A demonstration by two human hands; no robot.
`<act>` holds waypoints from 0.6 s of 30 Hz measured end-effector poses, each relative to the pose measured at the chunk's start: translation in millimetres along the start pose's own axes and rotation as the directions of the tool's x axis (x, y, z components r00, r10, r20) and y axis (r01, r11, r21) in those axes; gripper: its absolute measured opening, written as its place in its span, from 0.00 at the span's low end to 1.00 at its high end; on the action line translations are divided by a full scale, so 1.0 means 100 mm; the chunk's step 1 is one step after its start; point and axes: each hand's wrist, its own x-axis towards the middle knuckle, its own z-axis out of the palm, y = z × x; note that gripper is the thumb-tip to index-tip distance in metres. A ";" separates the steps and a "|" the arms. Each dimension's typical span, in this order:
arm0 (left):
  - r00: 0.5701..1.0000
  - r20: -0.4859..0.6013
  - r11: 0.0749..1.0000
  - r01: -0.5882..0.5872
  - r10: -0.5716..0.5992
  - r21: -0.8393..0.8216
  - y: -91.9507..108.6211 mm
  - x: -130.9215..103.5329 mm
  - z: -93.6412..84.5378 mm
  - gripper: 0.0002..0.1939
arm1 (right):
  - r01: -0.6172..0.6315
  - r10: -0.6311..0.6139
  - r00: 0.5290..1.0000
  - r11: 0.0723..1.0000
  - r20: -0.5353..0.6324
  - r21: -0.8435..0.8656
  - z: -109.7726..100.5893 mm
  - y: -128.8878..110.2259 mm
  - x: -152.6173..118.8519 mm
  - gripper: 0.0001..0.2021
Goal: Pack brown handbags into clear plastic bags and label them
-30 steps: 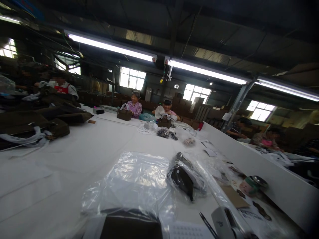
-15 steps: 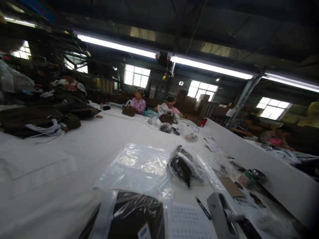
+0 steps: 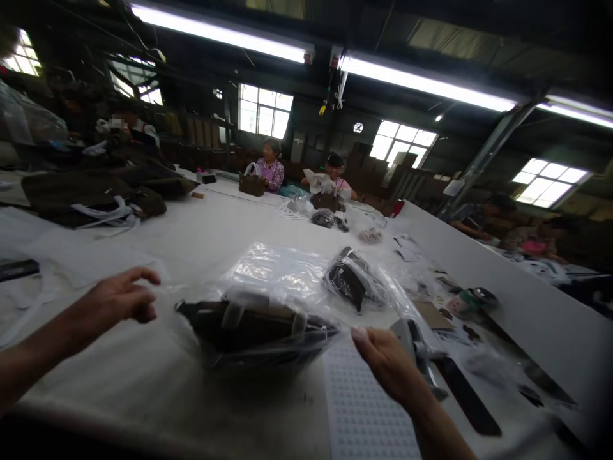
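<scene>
Big change since the last frame: the left hand (image 3: pixel 129 297) and right hand (image 3: pixel 383 358) are now both in shot, and the dark bag (image 3: pixel 261 324) that was cut off by the bottom edge has come further up into view, with two pale bands showing along its top. The view has tipped down a bit too.

So the dark bag is front and centre over the near side of the desk (image 3: pixel 225 223), between the hands, and it's inside clear plastic film (image 3: pixel 239 359). Can't tell if it's resting on the surface or held just above it. The right hand has thumb and fingers pinched narrow on the corner of the film. The left one is loosely curled at the opposite end, film stretching its way, but whether it's actually gripping, no idea.

Progress-wise, getting the bag into the film looks done to me. Whether the film's end is closed, can't see. A second wrapped bag (image 3: pixel 345 281) lies just beyond, beside a flat stack of clear plastic (image 3: pixel 280 265), so there's some wrapped already and unused plastic left. Over on the left there's a pile of dark bags (image 3: pixel 86 195) with no film that I can make out. The printed sheet (image 3: pixel 368 402) lies flat by the right wrist, contents too blurry to read.
</scene>
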 end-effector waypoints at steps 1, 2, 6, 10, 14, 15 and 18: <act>0.999 0.009 0.999 -0.037 0.037 -0.014 0.15 0.16 -0.07 0.20 | 0.000 -0.004 0.998 0.997 -0.066 -0.074 -0.14 -0.10 0.18 0.24; 0.997 0.027 0.997 -0.077 0.077 -0.007 0.31 0.32 -0.14 0.20 | -0.003 -0.014 0.993 0.989 -0.113 -0.147 -0.28 -0.20 0.35 0.24; 0.976 0.070 0.971 -0.214 0.208 0.105 0.75 0.88 -0.37 0.20 | 0.017 -0.088 0.963 0.963 -0.256 -0.270 -0.65 -0.47 0.81 0.22; 0.966 0.109 0.951 -0.251 0.234 0.182 0.78 1.03 -0.56 0.23 | 0.018 -0.083 0.942 0.980 -0.324 -0.199 -0.85 -0.46 0.99 0.22; 0.944 -0.123 0.950 -0.312 0.306 -0.031 0.72 0.88 -0.74 0.25 | -0.005 -0.038 0.911 0.995 -0.411 -0.103 -1.02 -0.38 1.03 0.22; 0.932 -0.125 0.940 -0.342 0.340 0.004 0.71 0.87 -0.78 0.24 | 0.001 -0.044 0.895 0.995 -0.443 -0.097 -1.04 -0.37 1.04 0.22; 0.962 0.114 0.921 -0.272 0.250 0.280 0.69 0.94 -0.88 0.24 | 0.022 -0.102 0.932 0.973 -0.348 -0.229 -1.09 -0.37 1.07 0.22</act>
